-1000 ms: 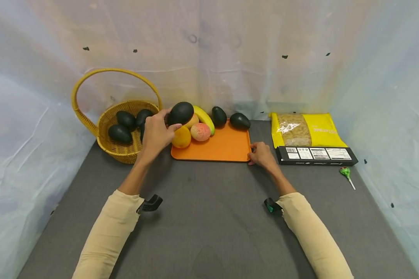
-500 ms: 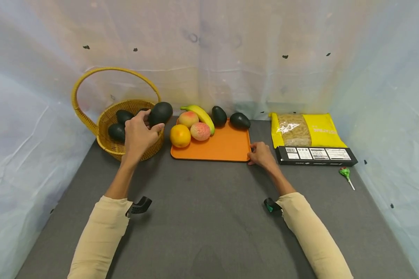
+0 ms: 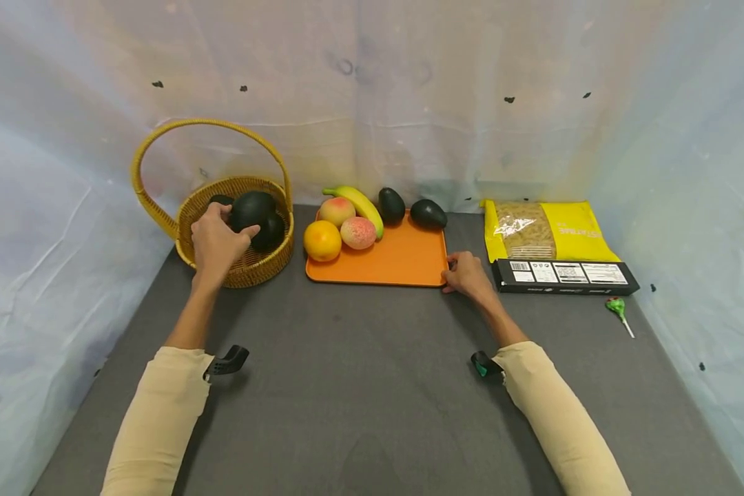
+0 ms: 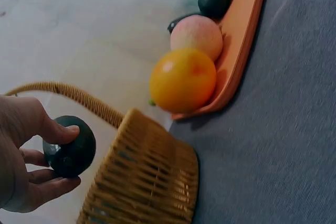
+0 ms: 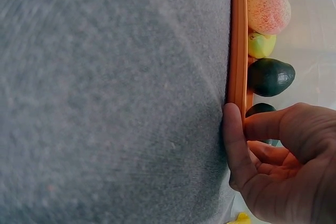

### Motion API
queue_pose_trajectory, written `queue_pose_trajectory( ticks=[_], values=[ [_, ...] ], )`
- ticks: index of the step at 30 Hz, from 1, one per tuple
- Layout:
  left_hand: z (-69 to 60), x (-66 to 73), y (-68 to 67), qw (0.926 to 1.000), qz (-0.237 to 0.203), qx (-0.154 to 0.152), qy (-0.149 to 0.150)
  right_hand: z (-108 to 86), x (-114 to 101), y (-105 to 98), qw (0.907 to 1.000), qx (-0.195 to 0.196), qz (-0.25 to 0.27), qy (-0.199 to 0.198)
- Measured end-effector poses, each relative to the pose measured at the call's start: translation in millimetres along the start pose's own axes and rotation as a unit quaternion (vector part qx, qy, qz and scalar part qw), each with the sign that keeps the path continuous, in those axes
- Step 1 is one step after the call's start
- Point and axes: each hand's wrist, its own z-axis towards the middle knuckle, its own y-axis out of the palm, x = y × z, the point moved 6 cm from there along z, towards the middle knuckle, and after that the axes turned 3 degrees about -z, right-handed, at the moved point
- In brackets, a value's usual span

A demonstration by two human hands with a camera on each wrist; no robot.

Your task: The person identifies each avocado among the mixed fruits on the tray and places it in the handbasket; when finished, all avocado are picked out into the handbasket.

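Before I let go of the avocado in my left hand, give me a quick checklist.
1. Left hand gripping the held avocado: ok.
2. Held avocado above the wicker basket: ok.
3. Held avocado apart from the neighbouring avocado: cannot tell; they overlap in the head view.
4. Free spot directly beneath: cannot tell; hidden.
5. Right hand pinching the orange tray at its edge: ok.

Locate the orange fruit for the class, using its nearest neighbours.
In the head view, the orange fruit sits at the left end of the tray, between the wicker basket and the pink-speckled peach.
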Motion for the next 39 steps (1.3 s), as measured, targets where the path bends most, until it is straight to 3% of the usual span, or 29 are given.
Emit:
queue_pose_trajectory(
  ticks=[11, 17, 21, 24, 32, 39],
  values=[
    [15.5, -41.7, 2.1, 0.9951, 0.042, -0.056, -0.071, 0.0, 1, -1, 0.9999, -0.001, -0.011, 0.003],
    [19.9, -50.7, 5.2, 0.9933, 0.061, -0.076, -0.062, -2.2, -2, -2, 1.0000, -0.002, 0.002, 0.000],
    [22.4, -56.6, 10.3, 0.9853, 0.116, -0.113, -0.054, -2.6, -3, -3, 1.0000, -0.001, 0.007, 0.001],
    [23.2, -59.7, 14.2, 0.9746, 0.163, -0.144, -0.053, -1.8, -1, -2, 0.9999, -0.002, 0.011, 0.007],
    [22.0, -63.1, 18.8, 0.9554, 0.222, -0.176, -0.082, -2.1, -2, 0, 1.0000, -0.003, -0.001, -0.001],
    [18.8, -60.8, 13.8, 0.9518, 0.231, -0.186, -0.077, -3.5, -4, 0, 1.0000, 0.000, 0.002, 0.001]
  ],
)
